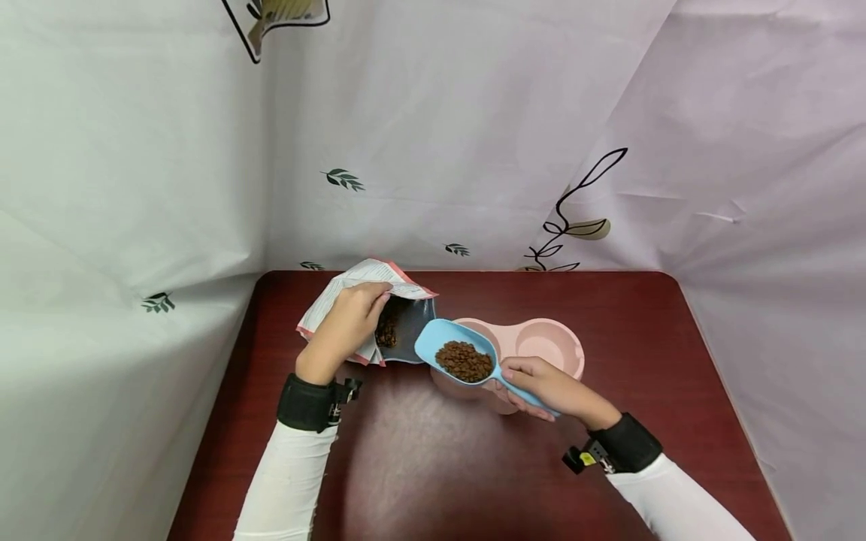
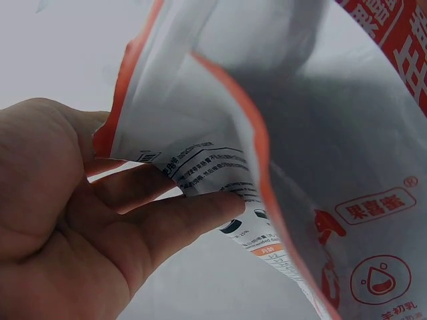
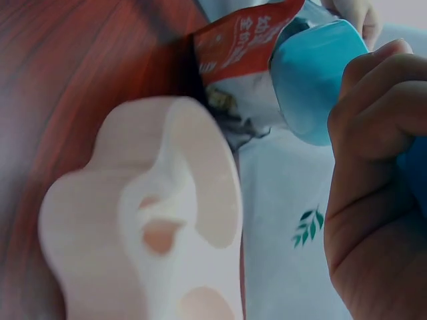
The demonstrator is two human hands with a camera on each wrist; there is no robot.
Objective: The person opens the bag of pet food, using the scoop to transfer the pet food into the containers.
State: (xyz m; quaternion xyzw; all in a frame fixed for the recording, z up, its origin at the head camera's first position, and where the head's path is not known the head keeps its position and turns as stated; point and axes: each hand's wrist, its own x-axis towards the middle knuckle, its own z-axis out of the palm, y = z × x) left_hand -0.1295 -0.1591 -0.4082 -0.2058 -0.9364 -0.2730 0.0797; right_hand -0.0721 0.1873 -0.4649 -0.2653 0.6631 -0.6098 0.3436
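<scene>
My right hand grips the handle of a light blue scoop, which carries a heap of brown kibble. The scoop's front edge is right at the mouth of a food bag, and its body hangs over part of a pink double bowl. With thumb and fingers, my left hand pinches the bag's upper edge and keeps its mouth spread. More kibble shows inside the bag, against its silvery lining. In the right wrist view, the scoop overlaps the red and white bag, with the bowl below.
Everything stands on a dark red table with rounded back corners. A pale cloth printed with leaves and line drawings hangs behind the table and along both sides. Black straps with small cameras wrap both wrists.
</scene>
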